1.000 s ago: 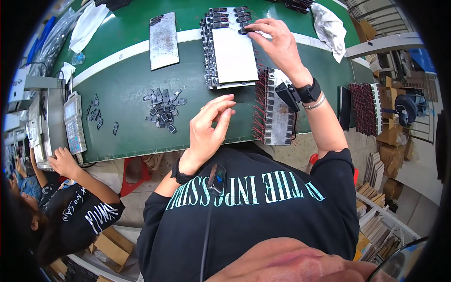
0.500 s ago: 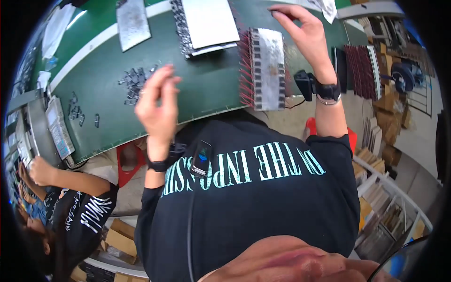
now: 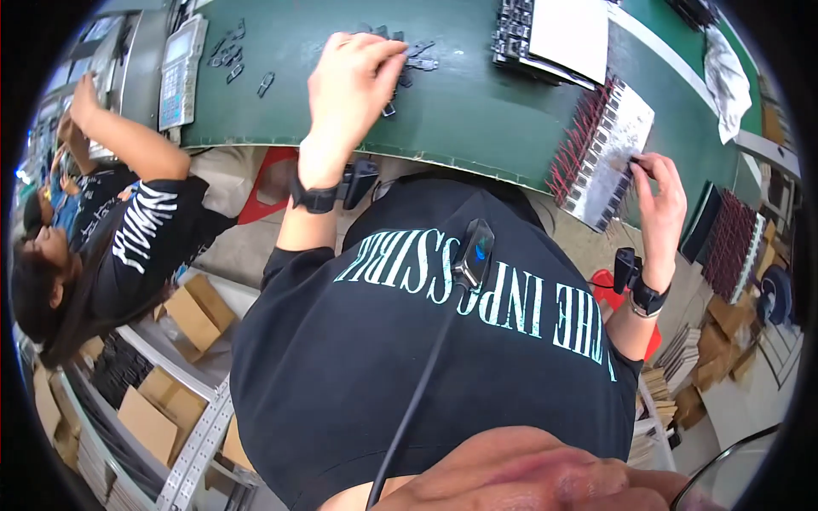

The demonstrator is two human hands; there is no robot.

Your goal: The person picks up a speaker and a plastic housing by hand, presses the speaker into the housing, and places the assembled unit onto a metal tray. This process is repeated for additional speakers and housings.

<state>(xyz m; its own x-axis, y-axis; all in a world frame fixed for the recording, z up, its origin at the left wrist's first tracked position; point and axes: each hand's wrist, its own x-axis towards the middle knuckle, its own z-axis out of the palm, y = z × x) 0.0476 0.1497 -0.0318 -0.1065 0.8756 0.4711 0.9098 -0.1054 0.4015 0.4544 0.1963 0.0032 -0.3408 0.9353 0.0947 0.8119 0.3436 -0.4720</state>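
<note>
While left hand [image 3: 354, 72] paws clips [image 3: 409, 55] | co-worker [image 3: 102, 213] left | rag [image 3: 728, 77] right

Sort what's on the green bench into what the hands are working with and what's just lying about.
In use:
left hand over small dark clips
right hand at the red-pinned tray

Lying about:
white cloth
keypad device
stacked white tray

Green bench [image 3: 477, 111] with black clips [image 3: 409, 60]
</note>
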